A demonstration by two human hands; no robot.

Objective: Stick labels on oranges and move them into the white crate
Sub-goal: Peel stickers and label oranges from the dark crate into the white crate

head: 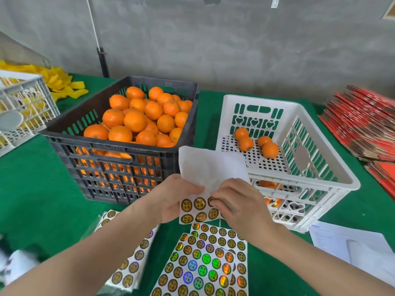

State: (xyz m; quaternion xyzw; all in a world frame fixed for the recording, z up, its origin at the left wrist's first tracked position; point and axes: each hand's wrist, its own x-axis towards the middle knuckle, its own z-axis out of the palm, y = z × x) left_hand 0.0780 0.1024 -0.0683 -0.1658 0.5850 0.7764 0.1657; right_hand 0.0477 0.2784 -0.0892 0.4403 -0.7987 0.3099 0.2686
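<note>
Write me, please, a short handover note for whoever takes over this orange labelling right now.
Left hand holds the partly used label sheet above the table. Right hand pinches one label in the sheet's upper row; whether it is free yet, I cannot tell.
Black crate is heaped with oranges waiting to be done. White crate holds four oranges at its far end; no labels show on them from here.
Spare label sheets lie on the green table below the hands.
Left: peel, stick, move to the white crate, and repeat for the black crate's load.
</note>
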